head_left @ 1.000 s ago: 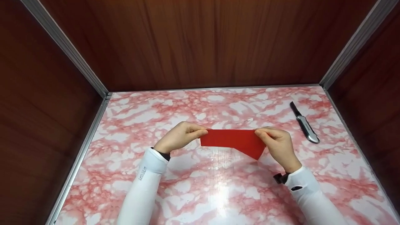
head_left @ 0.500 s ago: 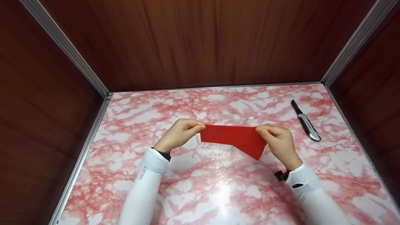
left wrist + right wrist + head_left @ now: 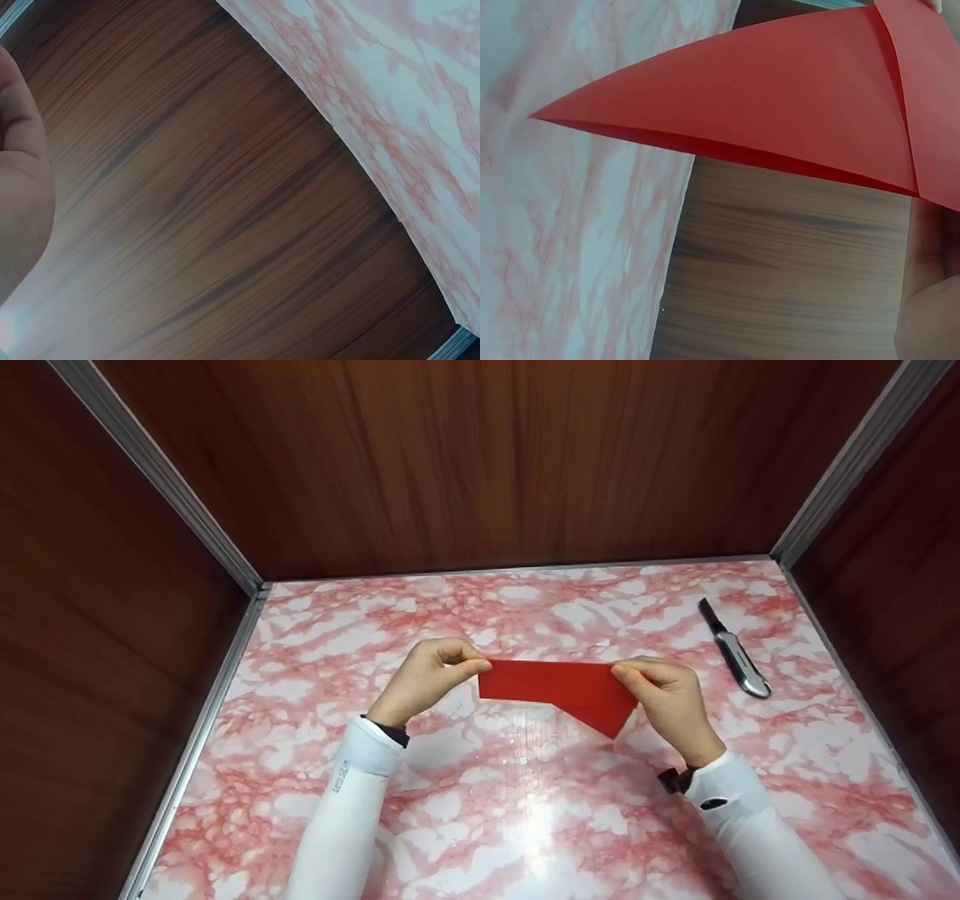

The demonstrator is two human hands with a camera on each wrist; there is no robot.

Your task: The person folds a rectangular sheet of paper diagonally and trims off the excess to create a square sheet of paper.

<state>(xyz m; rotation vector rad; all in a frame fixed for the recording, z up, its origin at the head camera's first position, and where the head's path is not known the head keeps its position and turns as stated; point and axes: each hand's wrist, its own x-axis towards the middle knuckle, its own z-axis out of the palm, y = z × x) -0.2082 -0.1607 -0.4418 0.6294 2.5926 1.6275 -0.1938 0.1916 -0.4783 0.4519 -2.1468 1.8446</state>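
A folded piece of red paper (image 3: 551,681) is stretched between both hands above the table, its long top edge nearly level. My left hand (image 3: 427,679) pinches its left end between thumb and fingers. At the other end my right hand (image 3: 667,701) pinches the top corner. A pointed flap hangs down on the right side; in the right wrist view the red paper (image 3: 742,97) shows layered folds and a sharp tip. Only part of the left hand (image 3: 21,172) appears in the left wrist view, where the paper is out of sight.
A utility knife (image 3: 736,656) with a dark blade and silver-black handle lies at the right of the pink-and-white marbled table (image 3: 525,802). Dark wood-grain panels (image 3: 517,465) with metal edge strips (image 3: 176,487) stand behind and on both sides.
Both hands and the red paper have risen slightly in the head view. The left hand's fingers have shifted at the paper's left end. The knife stays where it lay.
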